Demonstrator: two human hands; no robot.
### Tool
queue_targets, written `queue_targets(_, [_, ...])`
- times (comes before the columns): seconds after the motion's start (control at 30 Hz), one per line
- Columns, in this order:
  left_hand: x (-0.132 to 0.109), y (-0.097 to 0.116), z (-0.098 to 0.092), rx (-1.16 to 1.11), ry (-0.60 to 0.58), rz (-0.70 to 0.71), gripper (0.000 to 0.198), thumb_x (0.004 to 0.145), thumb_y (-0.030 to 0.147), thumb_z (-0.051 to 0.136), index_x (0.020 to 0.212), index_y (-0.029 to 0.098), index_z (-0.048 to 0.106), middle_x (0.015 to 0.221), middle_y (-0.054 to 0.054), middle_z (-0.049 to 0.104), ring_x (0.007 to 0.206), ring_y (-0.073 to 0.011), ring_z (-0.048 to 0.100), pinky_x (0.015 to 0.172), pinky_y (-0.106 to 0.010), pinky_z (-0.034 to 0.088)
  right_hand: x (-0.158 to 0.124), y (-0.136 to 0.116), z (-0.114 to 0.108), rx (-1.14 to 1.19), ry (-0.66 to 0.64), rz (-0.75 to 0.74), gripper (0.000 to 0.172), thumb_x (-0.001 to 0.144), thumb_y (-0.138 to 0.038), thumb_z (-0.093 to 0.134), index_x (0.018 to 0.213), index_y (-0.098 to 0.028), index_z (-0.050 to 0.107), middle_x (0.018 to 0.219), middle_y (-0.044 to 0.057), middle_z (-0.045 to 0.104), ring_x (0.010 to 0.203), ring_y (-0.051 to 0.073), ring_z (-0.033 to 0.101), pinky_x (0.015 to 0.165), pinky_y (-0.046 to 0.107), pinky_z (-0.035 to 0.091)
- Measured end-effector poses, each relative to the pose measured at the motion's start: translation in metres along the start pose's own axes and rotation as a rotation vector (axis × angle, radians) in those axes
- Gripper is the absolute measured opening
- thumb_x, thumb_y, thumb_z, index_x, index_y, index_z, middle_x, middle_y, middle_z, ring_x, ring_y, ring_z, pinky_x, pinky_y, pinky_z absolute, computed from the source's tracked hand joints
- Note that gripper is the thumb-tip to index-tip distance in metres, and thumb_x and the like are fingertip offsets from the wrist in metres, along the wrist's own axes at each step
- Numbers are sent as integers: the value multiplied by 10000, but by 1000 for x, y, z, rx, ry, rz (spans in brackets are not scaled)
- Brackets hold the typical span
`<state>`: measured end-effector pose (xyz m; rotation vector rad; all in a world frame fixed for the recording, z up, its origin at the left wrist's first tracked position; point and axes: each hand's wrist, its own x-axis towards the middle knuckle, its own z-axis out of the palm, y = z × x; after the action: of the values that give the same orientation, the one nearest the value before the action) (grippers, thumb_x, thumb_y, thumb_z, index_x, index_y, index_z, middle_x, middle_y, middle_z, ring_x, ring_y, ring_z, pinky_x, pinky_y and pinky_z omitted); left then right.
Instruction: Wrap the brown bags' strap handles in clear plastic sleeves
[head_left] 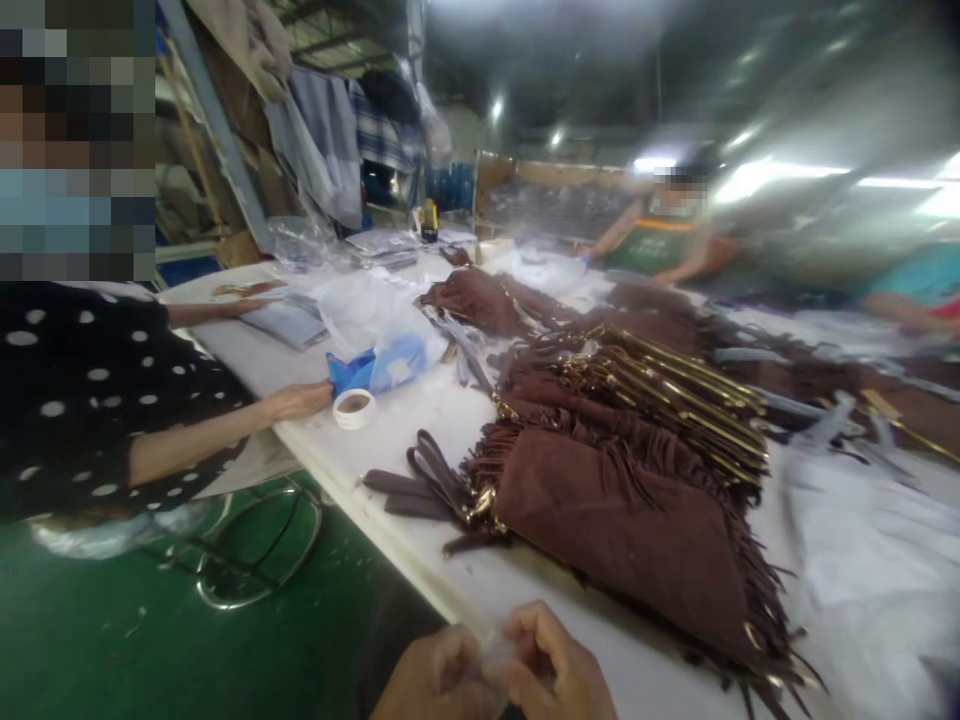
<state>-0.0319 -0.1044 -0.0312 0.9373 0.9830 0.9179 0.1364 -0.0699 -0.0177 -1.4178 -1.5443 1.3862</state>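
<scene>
Fingers [541, 622] of both hands, head view: curled in narrow, pinching a small pale scrap [495, 658] btwn them; it's blurred, can't tell what it is. L hand [431, 672] on one side, R hand [561, 668] on the other, close tog. at 6 o'clock in the pic, by the near edge of the white table [409, 405].

Clock dirs from the hands, 12 = straight ahead. Approx. 1-2 o'clock: brown bag [611, 530] lying flat, fringe on its sides, straps [420, 482] sticking out toward 11. Just behind it, a stack of brown bags w/ gold-col. edges [679, 400]. Btwn 2 & 3: white sheeting [870, 540], crumpled.

At 11: white roll [354, 420] on the table, just beside a blue packet [397, 362]. Co-worker in a dotted top [97, 400] at 10; one hand [300, 400] touches the packet's L end, the other's near grey flat packs [289, 322]. Another person, green apron [651, 247], approx. 1 o'clock, far side. Green floor [225, 670] at 9.
</scene>
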Motion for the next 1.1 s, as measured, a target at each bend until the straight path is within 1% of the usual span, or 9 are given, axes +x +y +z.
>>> queue_targets(0.1, [-1,0,-23,75,108,-52,565,672,688,706,724,150,541,612,-17,567,548,-130,446,514,-231,276,23,-11,12,277,42,108,334,743,-447,684,931,-178,623,572,-42,581,478,124,536,455,212,404])
queue_targets(0.17, [-3,3,-37,182,221,-41,531,747,670,645,717,145,567,612,-39,620,544,-143,488,508,-233,291,37,-20,17,431,83,186,527,720,-566,704,1026,-151,598,638,-8,638,450,123,551,405,211,411])
queue_targets(0.2, [-4,5,-43,233,270,-23,505,787,642,619,706,145,579,615,-41,634,548,-142,496,512,-232,299,43,-24,20,471,96,200,569,695,-594,727,1014,-141,597,678,12,661,443,116,554,394,207,414])
queue_targets(0.3, [-7,12,-56,352,338,15,445,845,562,588,688,146,607,621,-33,654,549,-136,499,521,-229,316,57,-35,31,522,103,207,522,668,-593,772,860,-137,605,713,14,661,423,77,533,375,177,403])
queue_targets(0.43, [-8,14,-65,393,344,38,425,846,541,591,705,143,639,648,-41,672,580,-152,530,547,-237,343,63,-40,45,571,99,261,467,689,-556,785,788,-136,608,587,-31,597,396,55,484,371,159,386])
queue_targets(0.6, [-8,9,-73,369,380,39,435,826,549,609,683,139,638,633,-34,643,581,-152,519,548,-240,338,59,-40,43,661,42,206,390,732,-488,788,752,-134,624,576,-30,597,416,38,460,398,145,366])
queue_targets(0.7, [-8,9,-73,386,369,44,401,832,511,611,684,139,637,631,-22,623,586,-147,510,555,-238,336,56,-40,40,697,-13,229,381,749,-488,778,745,-137,629,551,-36,580,414,35,447,401,142,355])
queue_targets(0.83, [-6,14,-68,433,319,55,322,843,437,609,709,145,634,658,-15,622,627,-155,523,568,-234,340,54,-41,39,730,-15,275,436,647,-515,840,729,-141,633,565,-39,573,401,41,439,375,156,354])
queue_targets(1.1, [-4,21,-62,435,308,82,306,835,421,608,707,143,624,646,-10,606,614,-147,514,567,-231,343,49,-49,38,702,-10,239,402,726,-500,789,745,-130,633,585,-36,560,424,30,432,406,145,345])
